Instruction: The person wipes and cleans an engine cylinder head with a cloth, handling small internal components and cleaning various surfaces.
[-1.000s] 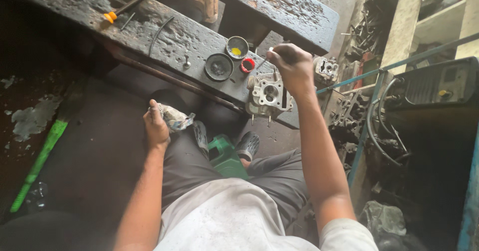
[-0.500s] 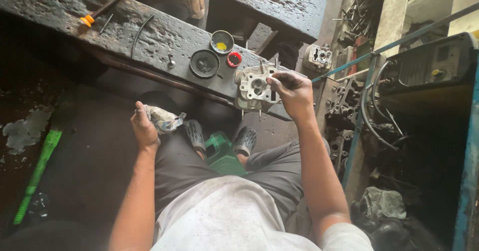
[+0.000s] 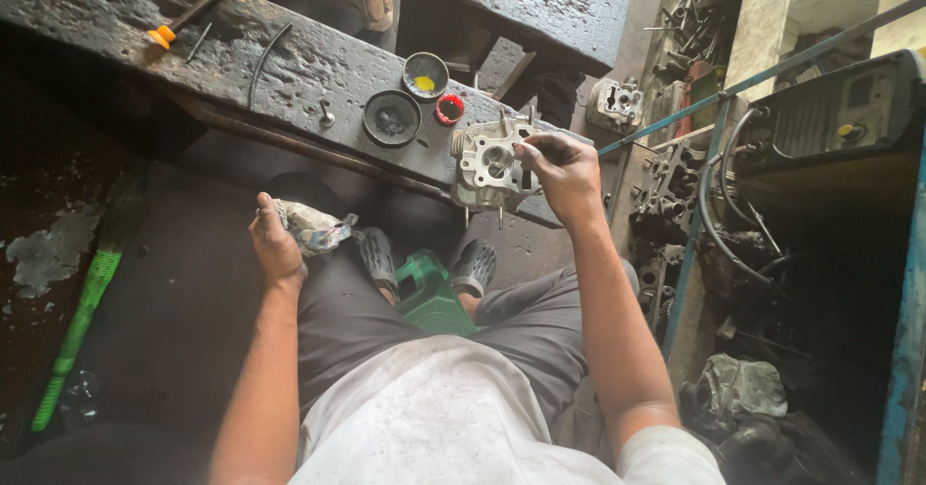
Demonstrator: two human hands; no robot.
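A grey metal engine cylinder head [image 3: 485,164] stands on the front edge of a dark, oily workbench [image 3: 289,61]. My right hand [image 3: 562,172] is at its right side, fingers pinched on a small thin tool whose tip touches the head's round port. My left hand [image 3: 277,244] rests on my left knee, closed around a crumpled dirty rag [image 3: 314,226]. I am seated, with a green plastic can [image 3: 430,295] between my feet.
On the bench sit a black round lid [image 3: 392,118], a small tin with yellow paste [image 3: 425,73], a red ring [image 3: 449,110] and an orange-handled screwdriver [image 3: 193,13]. A green-handled tool [image 3: 77,331] lies on the floor at left. Engine parts and hoses crowd the right.
My right hand came down from above the bench to the cylinder head's right side and now works at its port. My left hand stays on the knee with the rag.
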